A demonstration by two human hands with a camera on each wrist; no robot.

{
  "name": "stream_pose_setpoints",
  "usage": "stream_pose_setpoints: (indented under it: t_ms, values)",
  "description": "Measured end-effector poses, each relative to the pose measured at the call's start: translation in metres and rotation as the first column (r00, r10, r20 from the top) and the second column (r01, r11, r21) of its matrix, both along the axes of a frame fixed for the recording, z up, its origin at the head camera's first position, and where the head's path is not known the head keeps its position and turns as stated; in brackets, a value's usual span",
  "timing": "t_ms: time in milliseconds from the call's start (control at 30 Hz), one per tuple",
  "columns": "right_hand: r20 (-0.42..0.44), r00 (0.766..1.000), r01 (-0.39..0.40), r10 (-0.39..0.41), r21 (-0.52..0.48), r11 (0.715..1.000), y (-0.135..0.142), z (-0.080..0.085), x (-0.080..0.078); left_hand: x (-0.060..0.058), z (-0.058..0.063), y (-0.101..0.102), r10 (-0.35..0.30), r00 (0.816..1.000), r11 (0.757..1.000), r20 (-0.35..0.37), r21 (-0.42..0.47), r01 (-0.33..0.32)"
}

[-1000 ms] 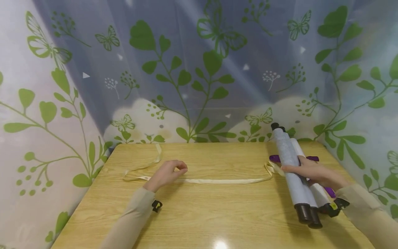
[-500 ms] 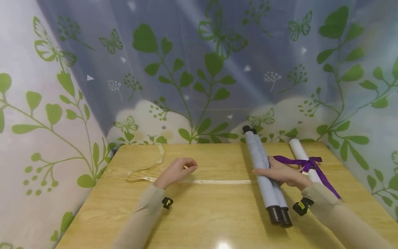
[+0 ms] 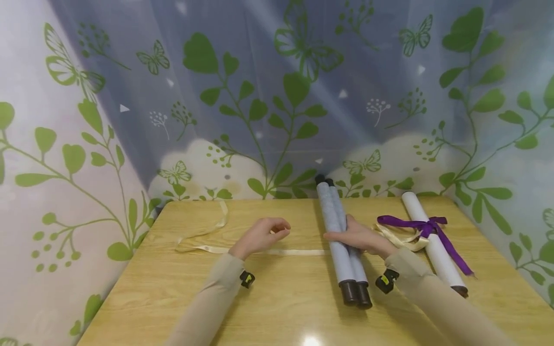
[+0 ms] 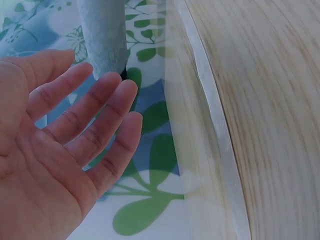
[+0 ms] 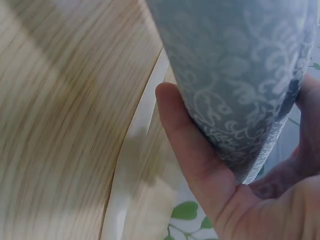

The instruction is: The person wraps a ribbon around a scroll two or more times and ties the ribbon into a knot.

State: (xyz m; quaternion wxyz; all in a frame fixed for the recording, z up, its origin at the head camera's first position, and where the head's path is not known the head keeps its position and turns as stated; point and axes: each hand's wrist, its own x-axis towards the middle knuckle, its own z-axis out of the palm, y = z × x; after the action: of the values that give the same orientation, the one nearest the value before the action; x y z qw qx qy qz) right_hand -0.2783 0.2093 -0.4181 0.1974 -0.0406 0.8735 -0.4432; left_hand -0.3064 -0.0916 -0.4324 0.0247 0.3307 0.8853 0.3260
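The right hand grips the pale blue scroll between thumb and fingers, over the cream ribbon; whether it touches the table, I can't quite tell. The left hand holds nothing, fingers loosely bent. A purple ribbon ties the white roll at right.

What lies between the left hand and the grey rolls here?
In the head view, a stretch of cream ribbon lies on the table between the left hand and the grey rolls; otherwise only bare tabletop.
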Motion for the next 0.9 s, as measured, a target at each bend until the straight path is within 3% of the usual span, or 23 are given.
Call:
stream_pose_setpoints:
  t_ms: [267, 600, 767, 900]
  values:
    - [-0.006, 1.0, 0.024, -0.024, -0.009, 1.0, -0.024, -0.003, -0.003, 0.001, -0.004, 0.013, -0.025, 1.0, 1.0, 0.011, -0.016, 0.025]
    - [-0.031, 0.998, 0.061, -0.061, 0.008, 0.998, -0.052, -0.007, -0.003, 0.003, -0.006, 0.031, -0.01, 1.0, 1.0, -0.01, -0.001, 0.01]
    - [-0.081, 0.994, 0.073, -0.075, -0.026, 0.997, -0.064, -0.01, -0.003, 0.01, -0.005, 0.041, -0.051, 0.999, 0.998, -0.005, -0.046, 0.051]
    - [-0.135, 0.988, 0.077, -0.072, 0.031, 0.997, -0.07, -0.013, -0.004, 0.013, -0.007, 0.048, -0.01, 1.0, 1.0, -0.017, -0.027, 0.01]
